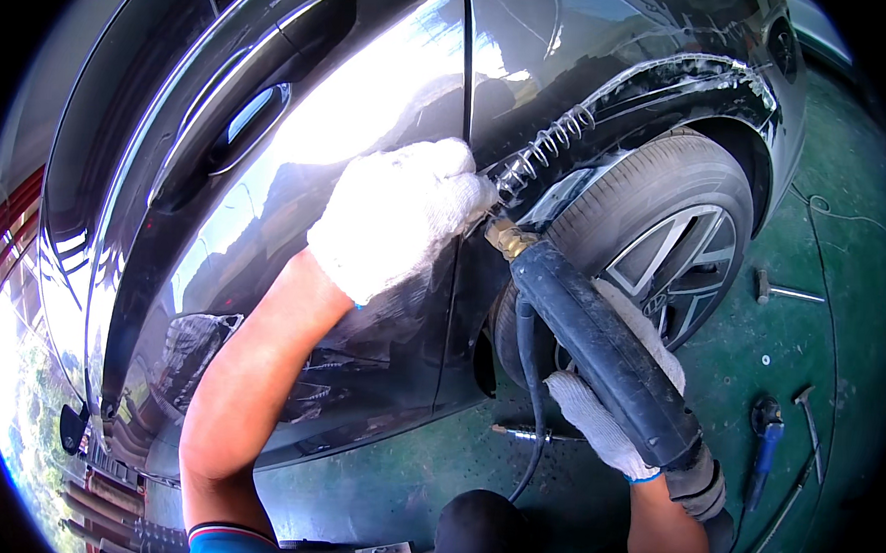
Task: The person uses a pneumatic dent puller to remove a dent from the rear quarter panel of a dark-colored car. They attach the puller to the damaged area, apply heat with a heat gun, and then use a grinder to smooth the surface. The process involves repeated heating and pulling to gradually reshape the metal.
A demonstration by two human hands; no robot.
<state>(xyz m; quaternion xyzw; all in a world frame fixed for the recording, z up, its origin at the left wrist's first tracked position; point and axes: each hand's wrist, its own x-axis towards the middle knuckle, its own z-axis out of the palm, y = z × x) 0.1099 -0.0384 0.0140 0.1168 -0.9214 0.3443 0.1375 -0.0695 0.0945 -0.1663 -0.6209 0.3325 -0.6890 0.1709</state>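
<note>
Both my hands wear white knit gloves. My left hand (391,214) is closed, its fingertips pinched at the lower end of a wavy metal wire (550,147), which runs along the scraped rear wheel arch of a dark car. In my right hand (601,425) is a thick black cylindrical welding gun (600,345), gripped around its body from below. The gun's brass-coloured tip (511,240) points up to the left, close beside my left fingertips and the wire's end. Whether the tip touches the wire is hard to see. A black cable (528,366) hangs from the gun.
The rear wheel (685,254) stands just right of the gun. On the green floor lie a short-handled hammer (791,294), a blue power tool (766,449), a thin hammer (811,426), a metal rod (779,524) and a slim metal tool (530,434). A thin cord (826,267) crosses the floor at right.
</note>
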